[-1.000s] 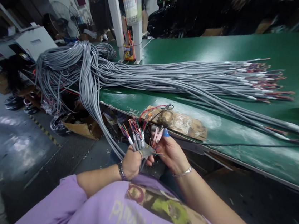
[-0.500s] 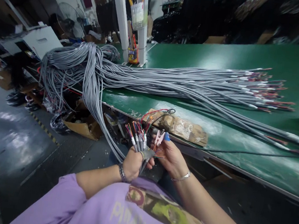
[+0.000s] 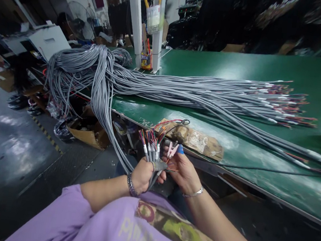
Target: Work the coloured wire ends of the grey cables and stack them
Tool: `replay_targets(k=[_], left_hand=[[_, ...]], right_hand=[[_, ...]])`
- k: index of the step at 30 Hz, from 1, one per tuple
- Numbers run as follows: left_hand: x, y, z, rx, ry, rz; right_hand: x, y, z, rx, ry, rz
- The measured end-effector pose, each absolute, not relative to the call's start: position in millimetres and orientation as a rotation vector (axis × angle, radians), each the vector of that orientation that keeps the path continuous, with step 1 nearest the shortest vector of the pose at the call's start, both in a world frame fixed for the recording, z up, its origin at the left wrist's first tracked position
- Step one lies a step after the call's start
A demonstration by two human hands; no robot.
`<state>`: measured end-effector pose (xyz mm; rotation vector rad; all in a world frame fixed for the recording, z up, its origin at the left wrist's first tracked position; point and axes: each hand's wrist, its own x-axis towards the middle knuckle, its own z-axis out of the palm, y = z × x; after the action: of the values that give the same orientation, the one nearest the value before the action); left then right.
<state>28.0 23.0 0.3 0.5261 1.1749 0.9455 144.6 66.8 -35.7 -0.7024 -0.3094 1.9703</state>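
Observation:
My left hand (image 3: pixel 143 174) is closed around several grey cables (image 3: pixel 151 156), whose stripped ends fan upward in coloured wires (image 3: pixel 152 138). A grey covering sits on its thumb (image 3: pixel 160 165), beside thin orange and dark wires (image 3: pixel 172 170) that reach toward the other hand. My right hand (image 3: pixel 184 170) is closed on a pale pink clip (image 3: pixel 172 149), pinched near the fingertips. Blue tape (image 3: pixel 180 149) wraps one of its fingertips. From the left hand the grey cables run up to the big bundle (image 3: pixel 103 79) draped over the table edge.
The long cable bundle (image 3: pixel 181 87) lies across the green table (image 3: pixel 213 62). A taped wooden block (image 3: pixel 199 139) with a red and a black lead rests at the near edge. A white post (image 3: pixel 157 39) stands behind. Below left is an open cardboard box (image 3: pixel 89 131).
The view has shifted slightly, so the table and bundle appear a little more to the right. Both hands keep nearly the same pose and hold.

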Motion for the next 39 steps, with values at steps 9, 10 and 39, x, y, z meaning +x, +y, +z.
replay_targets(k=[9,10,39], left_hand=[[25.4,14.9,3.8,0.574,1.188,1.024],[24.9,13.4,4.2,0.585,1.185,1.045],[22.6,32.5,4.4,0.618,1.093,0.909]], right_hand=[[144.8,66.5,-35.5,-0.707,-0.372,1.963],[145.4,66.8,-35.8,-0.704,-0.389,1.963],[151.4,68.6,-35.1,-0.665,-0.543,2.018]])
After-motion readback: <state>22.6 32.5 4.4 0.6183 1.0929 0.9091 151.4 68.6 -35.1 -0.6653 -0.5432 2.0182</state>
